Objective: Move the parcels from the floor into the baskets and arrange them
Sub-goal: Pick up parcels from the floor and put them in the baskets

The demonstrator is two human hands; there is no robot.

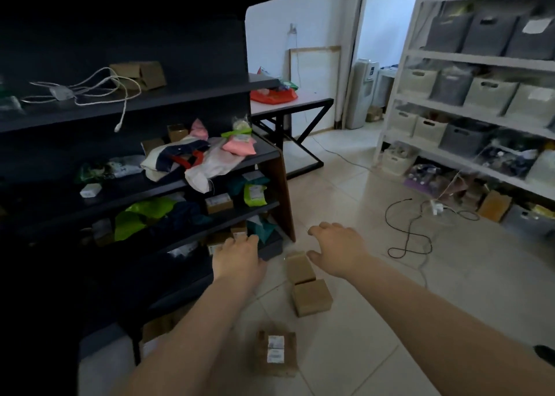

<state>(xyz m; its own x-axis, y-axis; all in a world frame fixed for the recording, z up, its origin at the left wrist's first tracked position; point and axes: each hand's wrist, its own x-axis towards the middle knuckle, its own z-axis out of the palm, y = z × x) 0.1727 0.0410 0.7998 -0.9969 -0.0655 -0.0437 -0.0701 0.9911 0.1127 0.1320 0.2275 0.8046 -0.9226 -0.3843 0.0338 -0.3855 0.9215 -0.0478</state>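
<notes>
Parcels (303,281) lengthwise away along floor, between empty spread left hand (237,257) and right hand (336,251).

I see two bare forearms ending in the left hand (237,257) and the right hand (339,250). I see no sleeves, gloves, rings or wristbands on them.

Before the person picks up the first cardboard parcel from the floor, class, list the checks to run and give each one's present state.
1. Left hand free: ok, open, holding nothing.
2. Right hand free: ok, open, fingers spread.
3. Parcels within reach: ok, two plain boxes lie on the tiles between the hands.
4. Third parcel located: ok, labelled box lies nearer the person.
5. Floor path: not ok, black cable loops to the right.
6. Target basket chosen: cannot tell.
</notes>
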